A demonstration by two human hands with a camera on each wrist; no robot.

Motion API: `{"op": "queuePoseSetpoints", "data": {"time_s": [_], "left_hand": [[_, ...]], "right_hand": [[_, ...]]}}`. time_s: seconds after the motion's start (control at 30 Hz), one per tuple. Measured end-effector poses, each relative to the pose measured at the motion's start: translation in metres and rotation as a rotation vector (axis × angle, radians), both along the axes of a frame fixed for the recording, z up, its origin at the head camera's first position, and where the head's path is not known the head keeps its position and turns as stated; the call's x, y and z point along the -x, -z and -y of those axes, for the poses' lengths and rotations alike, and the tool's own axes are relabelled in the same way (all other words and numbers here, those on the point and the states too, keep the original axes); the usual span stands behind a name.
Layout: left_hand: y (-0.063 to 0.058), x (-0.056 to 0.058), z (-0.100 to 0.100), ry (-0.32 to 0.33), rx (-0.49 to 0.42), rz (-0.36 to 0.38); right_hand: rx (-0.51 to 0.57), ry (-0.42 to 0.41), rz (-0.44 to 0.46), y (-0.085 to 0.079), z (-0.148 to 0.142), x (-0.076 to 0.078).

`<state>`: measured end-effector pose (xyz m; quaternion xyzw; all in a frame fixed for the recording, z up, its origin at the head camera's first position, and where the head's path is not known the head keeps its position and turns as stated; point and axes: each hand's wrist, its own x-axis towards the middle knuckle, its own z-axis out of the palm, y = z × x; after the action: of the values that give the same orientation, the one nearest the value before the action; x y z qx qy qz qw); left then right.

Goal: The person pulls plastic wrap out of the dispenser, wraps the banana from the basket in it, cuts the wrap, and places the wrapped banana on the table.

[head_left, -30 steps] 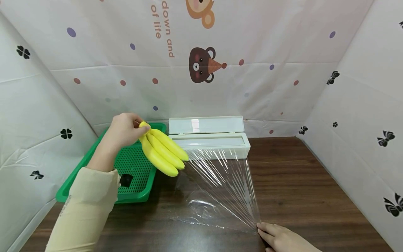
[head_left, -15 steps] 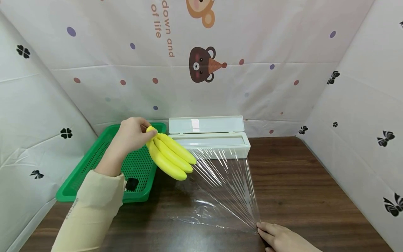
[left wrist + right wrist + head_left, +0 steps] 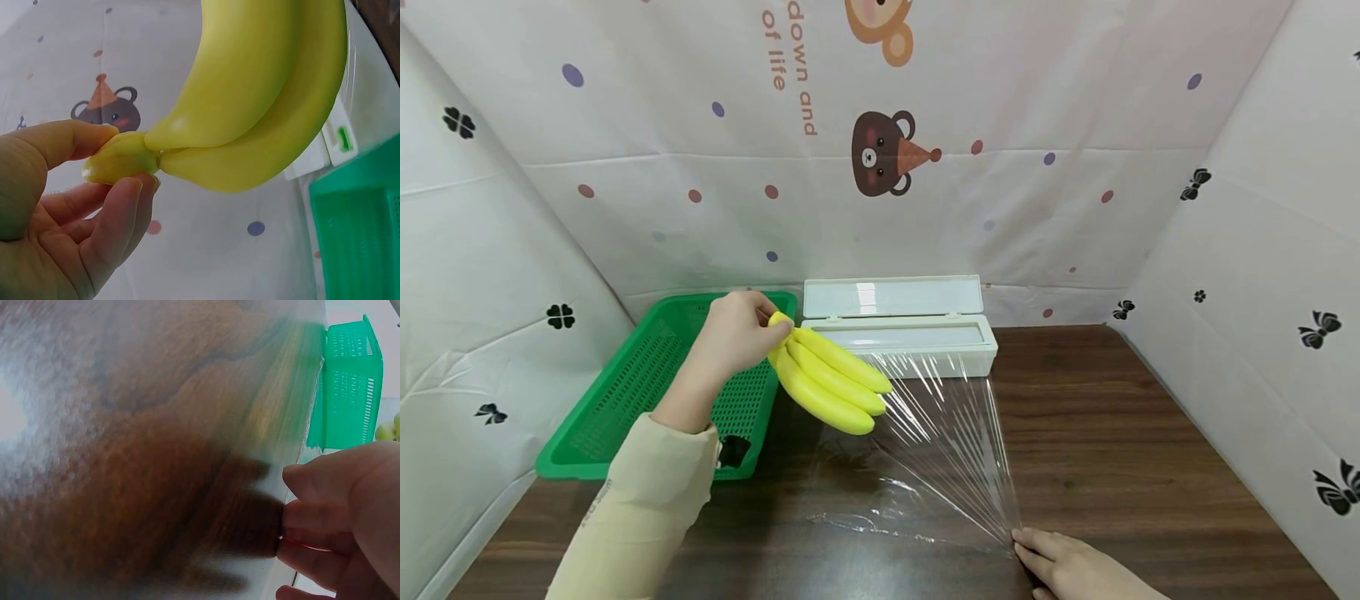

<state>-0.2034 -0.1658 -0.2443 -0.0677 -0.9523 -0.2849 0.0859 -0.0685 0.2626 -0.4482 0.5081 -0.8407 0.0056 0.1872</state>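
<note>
A bunch of yellow bananas (image 3: 831,379) hangs from my left hand (image 3: 737,333), its tips pointing right and down over the plastic wrap. In the left wrist view, thumb and fingers pinch the stem end of the bananas (image 3: 250,94). Clear plastic wrap (image 3: 940,442) stretches from a white dispenser box (image 3: 917,360) toward the front right, gathered in creases. At its near corner my right hand (image 3: 1075,567) pinches the wrap between thumb and fingers, low at the tabletop. The right wrist view shows the fingertips of the right hand (image 3: 331,531) close to the table surface.
A green perforated basket (image 3: 647,367) stands left of the dispenser, partly behind my left forearm. The dispenser's lid (image 3: 891,297) is raised against the printed backdrop (image 3: 1037,225). Dark wooden table (image 3: 1120,433) extends to the right, bounded by a white side sheet (image 3: 1262,333).
My left hand has carried the bananas rightward and slightly down, from beside the basket to over the wrap's left part. My right hand has stayed in place at the wrap's corner.
</note>
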Motion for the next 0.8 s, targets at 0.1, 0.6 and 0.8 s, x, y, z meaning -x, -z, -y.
{"op": "queuePoseSetpoints", "data": {"time_s": [0.1, 0.6, 0.8], "left_hand": [[0.004, 0.0, -0.004, -0.001, -0.008, -0.002], [0.021, -0.005, -0.026, 0.008, -0.039, 0.027], [0.029, -0.005, -0.034, 0.006, -0.053, 0.036]], "right_hand": [[-0.001, 0.003, -0.003, 0.0, 0.0, 0.0], [-0.003, -0.002, -0.014, -0.001, 0.0, 0.0], [-0.003, -0.001, -0.017, -0.001, 0.0, 0.0]]}}
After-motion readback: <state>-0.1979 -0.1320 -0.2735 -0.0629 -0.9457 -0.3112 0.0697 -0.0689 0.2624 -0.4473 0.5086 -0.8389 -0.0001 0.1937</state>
